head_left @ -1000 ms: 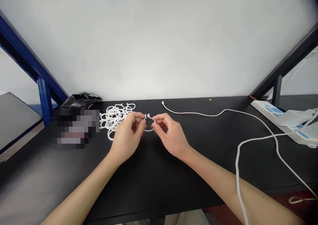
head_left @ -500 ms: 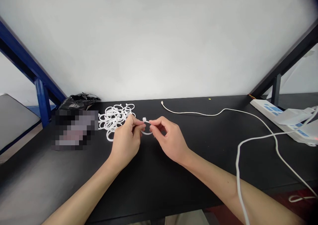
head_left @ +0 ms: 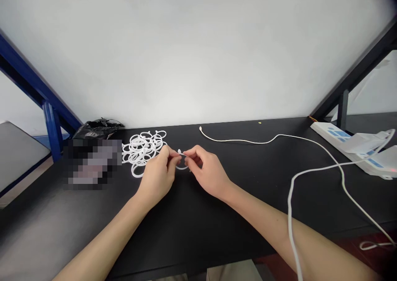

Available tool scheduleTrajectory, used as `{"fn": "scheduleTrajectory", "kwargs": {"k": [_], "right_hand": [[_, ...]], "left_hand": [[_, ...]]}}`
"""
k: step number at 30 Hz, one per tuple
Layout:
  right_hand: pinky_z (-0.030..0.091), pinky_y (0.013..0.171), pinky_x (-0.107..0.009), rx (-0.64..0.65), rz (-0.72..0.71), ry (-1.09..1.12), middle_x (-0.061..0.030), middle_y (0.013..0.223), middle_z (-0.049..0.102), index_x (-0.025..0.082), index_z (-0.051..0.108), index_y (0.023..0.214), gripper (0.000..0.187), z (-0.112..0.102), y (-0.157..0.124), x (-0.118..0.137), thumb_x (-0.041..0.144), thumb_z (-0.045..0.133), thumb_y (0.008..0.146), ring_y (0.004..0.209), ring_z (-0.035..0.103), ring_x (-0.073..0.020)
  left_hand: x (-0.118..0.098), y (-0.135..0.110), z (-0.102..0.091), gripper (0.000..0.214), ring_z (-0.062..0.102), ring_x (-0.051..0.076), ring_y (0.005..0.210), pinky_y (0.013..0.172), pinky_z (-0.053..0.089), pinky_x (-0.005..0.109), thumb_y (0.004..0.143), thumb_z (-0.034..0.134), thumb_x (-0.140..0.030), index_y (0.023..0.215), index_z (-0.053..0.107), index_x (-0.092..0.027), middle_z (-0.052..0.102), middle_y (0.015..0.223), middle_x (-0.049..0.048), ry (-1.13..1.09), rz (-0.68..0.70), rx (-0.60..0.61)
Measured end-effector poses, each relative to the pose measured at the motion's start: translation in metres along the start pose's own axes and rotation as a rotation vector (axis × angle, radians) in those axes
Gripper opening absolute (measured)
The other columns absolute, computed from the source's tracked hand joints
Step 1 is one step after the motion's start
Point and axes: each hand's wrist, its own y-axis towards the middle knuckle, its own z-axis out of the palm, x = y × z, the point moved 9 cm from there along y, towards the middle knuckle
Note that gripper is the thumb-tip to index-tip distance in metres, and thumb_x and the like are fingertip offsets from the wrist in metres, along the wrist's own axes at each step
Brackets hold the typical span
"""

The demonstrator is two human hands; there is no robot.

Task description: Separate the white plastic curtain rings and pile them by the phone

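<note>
Between my two hands is a thin white ring [head_left: 182,168] with a small knob at its top. My left hand [head_left: 157,171] pinches its left side between thumb and fingertips. On the other side, my right hand [head_left: 208,171] pinches it close to the knob. My fingers hide parts of the ring. Just behind and left of my left hand lies a loose pile of similar white rings [head_left: 144,146], some overlapping, several with knobs showing.
A crumpled black plastic bag [head_left: 98,128] lies at the back left, beside a blurred-out patch. A white cable [head_left: 245,141] runs across the black table [head_left: 192,223] and over my right forearm. At the right sits a white power strip [head_left: 338,136].
My right hand has come slightly closer to my left, with its fingertips nearer the ring's knob. Both hands still pinch the ring. The view has shifted a little.
</note>
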Motion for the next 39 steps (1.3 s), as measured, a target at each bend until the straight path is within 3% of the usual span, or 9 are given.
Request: {"fn": "scheduleTrajectory", "kwargs": {"k": [6, 9, 11, 15, 18, 20, 27, 35, 39], "right_hand": [[0.052, 0.081, -0.030, -0.008, 0.037, -0.108, -0.0026, 0.102, 0.068, 0.023, 0.060, 0.117, 0.025, -0.002, 0.006, -0.010, 0.030, 0.052, 0.094, 0.089, 0.064, -0.0137], [0.052, 0.086, -0.034, -0.005, 0.072, -0.214, -0.0054, 0.107, 0.065, 0.021, 0.061, 0.116, 0.027, -0.005, 0.007, -0.018, 0.032, 0.053, 0.093, 0.096, 0.062, -0.0164], [0.051, 0.089, -0.036, 0.013, 0.080, -0.262, -0.0059, 0.107, 0.064, 0.021, 0.063, 0.111, 0.024, -0.006, 0.007, -0.021, 0.031, 0.052, 0.093, 0.100, 0.061, -0.0179], [0.049, 0.091, -0.037, 0.052, 0.087, -0.304, -0.0055, 0.104, 0.064, 0.021, 0.065, 0.104, 0.019, -0.003, 0.006, -0.023, 0.030, 0.053, 0.092, 0.102, 0.060, -0.0187], [0.049, 0.090, -0.036, 0.075, 0.091, -0.331, -0.0050, 0.102, 0.064, 0.021, 0.066, 0.103, 0.018, -0.001, 0.006, -0.021, 0.029, 0.053, 0.092, 0.101, 0.058, -0.0193], [0.048, 0.090, -0.037, 0.090, 0.098, -0.355, -0.0049, 0.101, 0.065, 0.021, 0.066, 0.102, 0.018, 0.000, 0.006, -0.021, 0.029, 0.053, 0.092, 0.101, 0.057, -0.0196], [0.047, 0.089, -0.035, 0.115, 0.079, -0.380, -0.0040, 0.099, 0.065, 0.022, 0.066, 0.099, 0.016, 0.003, 0.006, -0.021, 0.029, 0.054, 0.092, 0.100, 0.056, -0.0190], [0.047, 0.087, -0.035, 0.131, 0.080, -0.374, -0.0044, 0.099, 0.065, 0.021, 0.067, 0.098, 0.017, 0.002, 0.006, -0.022, 0.029, 0.053, 0.092, 0.099, 0.055, -0.0195], [0.046, 0.086, -0.035, 0.122, 0.077, -0.388, -0.0053, 0.099, 0.065, 0.021, 0.067, 0.097, 0.016, 0.000, 0.008, -0.021, 0.028, 0.053, 0.092, 0.099, 0.055, -0.0200]], "left_hand": [[0.014, 0.011, -0.020, 0.013, 0.061, 0.017, 0.068, 0.067, 0.048, 0.029, 0.090, 0.050, -0.035, 0.095, 0.052, -0.023, 0.067, 0.080, -0.0006, 0.150, -0.030, -0.126], [0.033, 0.021, -0.040, 0.019, 0.061, 0.025, 0.094, 0.084, 0.049, 0.039, 0.091, 0.047, -0.036, 0.095, 0.057, -0.021, 0.069, 0.093, 0.0064, 0.334, -0.048, -0.239], [0.046, 0.026, -0.046, 0.031, 0.052, 0.034, 0.115, 0.096, 0.043, 0.050, 0.091, 0.045, -0.042, 0.105, 0.061, -0.020, 0.067, 0.112, 0.0113, 0.486, -0.059, -0.256], [0.073, 0.029, -0.039, 0.067, 0.033, 0.043, 0.137, 0.106, 0.031, 0.063, 0.091, 0.036, -0.061, 0.140, 0.048, -0.018, 0.039, 0.151, 0.0178, 0.618, -0.178, -0.106], [0.085, 0.027, -0.021, 0.077, 0.022, 0.044, 0.143, 0.109, 0.020, 0.068, 0.090, 0.028, -0.068, 0.150, 0.035, -0.020, 0.027, 0.158, 0.0174, 0.621, -0.244, 0.074], [0.088, 0.028, -0.014, 0.079, 0.015, 0.044, 0.146, 0.110, 0.015, 0.070, 0.090, 0.024, -0.069, 0.152, 0.030, -0.021, 0.024, 0.159, 0.0164, 0.622, -0.268, 0.130], [0.092, 0.039, -0.009, 0.079, 0.013, 0.041, 0.147, 0.111, 0.013, 0.069, 0.089, 0.024, -0.070, 0.152, 0.029, -0.023, 0.021, 0.161, 0.0128, 0.610, -0.282, 0.151], [0.088, 0.040, -0.025, 0.074, 0.026, 0.036, 0.145, 0.116, 0.017, 0.058, 0.093, 0.025, -0.061, 0.147, 0.039, -0.013, 0.039, 0.153, 0.0164, 0.605, -0.212, -0.039], [0.100, 0.040, -0.018, 0.074, 0.019, 0.039, 0.146, 0.114, 0.016, 0.063, 0.095, 0.019, -0.060, 0.151, 0.033, -0.014, 0.026, 0.158, 0.0175, 0.586, -0.270, 0.064]]}}
